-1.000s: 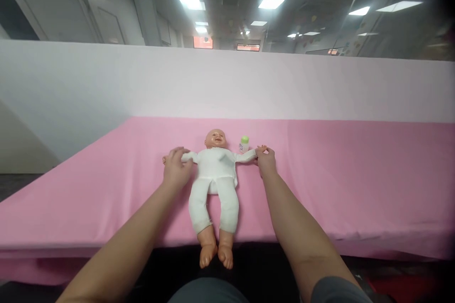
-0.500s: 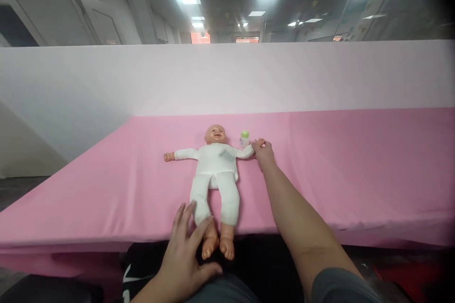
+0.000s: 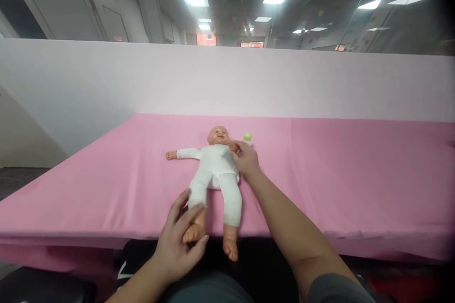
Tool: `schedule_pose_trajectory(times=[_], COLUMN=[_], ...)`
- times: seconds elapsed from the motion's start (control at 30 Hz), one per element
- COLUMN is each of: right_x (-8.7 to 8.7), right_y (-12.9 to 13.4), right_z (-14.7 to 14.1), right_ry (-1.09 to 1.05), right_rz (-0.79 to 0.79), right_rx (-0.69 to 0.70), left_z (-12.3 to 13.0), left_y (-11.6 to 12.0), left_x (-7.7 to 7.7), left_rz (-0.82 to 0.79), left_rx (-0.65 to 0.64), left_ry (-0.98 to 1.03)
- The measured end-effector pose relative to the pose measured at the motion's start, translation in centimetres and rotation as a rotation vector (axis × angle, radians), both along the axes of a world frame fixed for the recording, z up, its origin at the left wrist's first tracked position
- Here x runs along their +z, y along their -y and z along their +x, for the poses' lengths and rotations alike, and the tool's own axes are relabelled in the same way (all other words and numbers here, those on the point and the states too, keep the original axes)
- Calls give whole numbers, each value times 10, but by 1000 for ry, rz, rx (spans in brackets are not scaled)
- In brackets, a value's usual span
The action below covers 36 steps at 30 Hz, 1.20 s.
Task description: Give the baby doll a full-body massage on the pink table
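A baby doll [image 3: 217,162] with a white cloth body lies on its back, head toward the far side and feet over the near edge of the pink-covered table [image 3: 320,180]. My right hand [image 3: 245,157] pinches the doll's forearm near its hand, bent in beside the chin. Around the doll's lower leg on the left side of the picture curl the fingers of my left hand [image 3: 179,241], with the thumb below that foot. A small bottle with a green cap [image 3: 247,138] stands just beyond my right hand, its lower part hidden.
A white low wall [image 3: 227,80] borders the far side of the table, with glass above it showing a lit ceiling. My dark-clothed lap [image 3: 256,265] is under the near edge. Something red [image 3: 401,284] sits low at the right.
My right hand has brought the doll's arm inward from outstretched to beside its chin. My left hand has closed on the lower leg, and that leg has shifted left.
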State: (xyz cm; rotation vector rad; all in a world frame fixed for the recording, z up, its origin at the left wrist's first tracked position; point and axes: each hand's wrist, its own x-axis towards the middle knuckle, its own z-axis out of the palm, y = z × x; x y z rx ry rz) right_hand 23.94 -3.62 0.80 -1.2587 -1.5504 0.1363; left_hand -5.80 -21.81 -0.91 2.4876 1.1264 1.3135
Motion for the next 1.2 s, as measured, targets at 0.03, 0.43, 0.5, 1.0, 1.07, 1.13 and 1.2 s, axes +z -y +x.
schedule_pose_trajectory(times=[0.03,0.43,0.5,1.0,1.07,1.13,1.2], right_x=[0,-13,-14,-8,-9,-10,-11], right_y=[0,0,0,0,-1,-2,-4], right_z=[-5,-10,-10,20,34,47,59], right_ry=[96,327,338,-146,-300,-391,-449], right_rz=[-2,46,37,-106,-145,-200,-288], right_rx=[42,74,74,-43,-160,-263,-335], left_z=[0,44,49,51,46,39,31], left_y=[-5,-108,-122,-121,-111,-101,-91], left_x=[6,38,38,31,30,27,23], left_rz=[-14,-239,-337,-387,-332,-291,-260], left_rx=[-14,-64,-68,30,19,11,17], left_ry=[21,417,452,527,487,449,416])
